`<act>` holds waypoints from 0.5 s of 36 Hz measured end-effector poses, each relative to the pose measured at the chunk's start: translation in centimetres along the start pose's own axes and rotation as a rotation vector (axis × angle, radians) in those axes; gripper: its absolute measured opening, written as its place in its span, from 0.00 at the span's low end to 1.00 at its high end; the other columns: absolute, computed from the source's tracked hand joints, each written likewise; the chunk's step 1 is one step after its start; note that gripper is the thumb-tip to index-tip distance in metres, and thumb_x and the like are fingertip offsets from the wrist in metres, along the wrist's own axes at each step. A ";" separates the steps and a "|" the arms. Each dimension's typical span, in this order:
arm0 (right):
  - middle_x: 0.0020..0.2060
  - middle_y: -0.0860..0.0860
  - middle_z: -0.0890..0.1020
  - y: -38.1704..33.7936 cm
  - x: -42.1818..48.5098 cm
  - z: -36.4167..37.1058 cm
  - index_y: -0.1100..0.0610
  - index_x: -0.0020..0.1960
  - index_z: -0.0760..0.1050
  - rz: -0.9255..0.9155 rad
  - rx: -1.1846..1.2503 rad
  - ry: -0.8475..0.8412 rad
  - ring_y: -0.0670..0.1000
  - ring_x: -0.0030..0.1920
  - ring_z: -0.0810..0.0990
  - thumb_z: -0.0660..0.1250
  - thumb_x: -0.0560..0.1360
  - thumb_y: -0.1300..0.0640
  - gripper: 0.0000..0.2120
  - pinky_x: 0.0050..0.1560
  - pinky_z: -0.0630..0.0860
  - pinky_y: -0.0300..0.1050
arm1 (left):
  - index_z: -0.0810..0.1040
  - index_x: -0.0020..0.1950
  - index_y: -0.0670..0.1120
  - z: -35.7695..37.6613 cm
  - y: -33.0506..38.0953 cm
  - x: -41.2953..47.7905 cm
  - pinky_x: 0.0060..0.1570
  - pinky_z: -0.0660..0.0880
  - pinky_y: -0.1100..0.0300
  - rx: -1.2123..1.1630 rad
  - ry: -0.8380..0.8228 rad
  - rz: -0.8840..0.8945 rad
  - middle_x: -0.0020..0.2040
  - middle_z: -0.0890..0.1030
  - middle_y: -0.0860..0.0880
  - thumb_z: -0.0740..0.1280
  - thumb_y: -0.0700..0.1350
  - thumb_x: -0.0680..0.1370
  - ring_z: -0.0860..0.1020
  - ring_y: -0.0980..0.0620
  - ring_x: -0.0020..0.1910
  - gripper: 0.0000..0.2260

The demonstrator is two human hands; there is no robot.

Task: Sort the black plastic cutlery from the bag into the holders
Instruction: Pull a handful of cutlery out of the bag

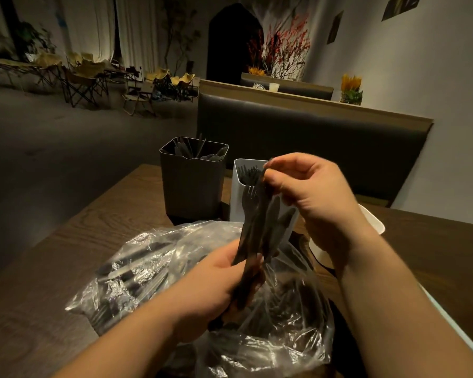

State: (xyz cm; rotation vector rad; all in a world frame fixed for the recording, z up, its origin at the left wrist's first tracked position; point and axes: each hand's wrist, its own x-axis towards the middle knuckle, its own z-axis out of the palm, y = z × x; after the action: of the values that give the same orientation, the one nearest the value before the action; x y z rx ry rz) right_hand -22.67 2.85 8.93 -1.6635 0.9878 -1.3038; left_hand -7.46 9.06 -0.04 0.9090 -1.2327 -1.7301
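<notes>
Wooden table [52, 282] bears bag [148, 263], dark holder [191, 186], white holder [236, 205].

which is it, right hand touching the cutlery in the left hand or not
Touching. Head view: right hand pinches a piece of the cutlery the left hand grips.

The room is dim. At 12 o'clock a dark arched doorway [231, 42] stands beside red-berried branches [284, 47], and below them a dark padded booth bench [311, 137] with a wooden top rail runs toward 2 o'clock along a pale wall [393, 64] hung with small dark pictures [400, 5]. At 10 o'clock, folding camp chairs [82, 77] with tan seats stand on a grey floor [66, 118] before warmly lit pale curtains [93, 28]. A dark wood-grain table [52, 268] spreads from 8 to 4 o'clock.
</notes>
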 end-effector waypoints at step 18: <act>0.42 0.48 0.86 1.7 0.7 0.0 0.54 0.49 0.83 0.025 -0.118 -0.058 0.43 0.46 0.85 0.73 0.75 0.62 0.05 0.42 0.79 0.33 | 0.74 0.52 0.45 -0.1 -0.2 0.1 0.24 0.59 0.63 0.066 0.003 -0.021 0.37 0.70 0.48 0.64 0.46 0.83 0.63 0.54 0.28 0.04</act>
State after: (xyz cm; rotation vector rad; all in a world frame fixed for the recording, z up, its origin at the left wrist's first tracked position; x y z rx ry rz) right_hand -22.70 1.52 7.60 -1.7623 1.0649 -1.1942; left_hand -7.40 9.00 -0.27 0.9659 -1.2890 -1.7123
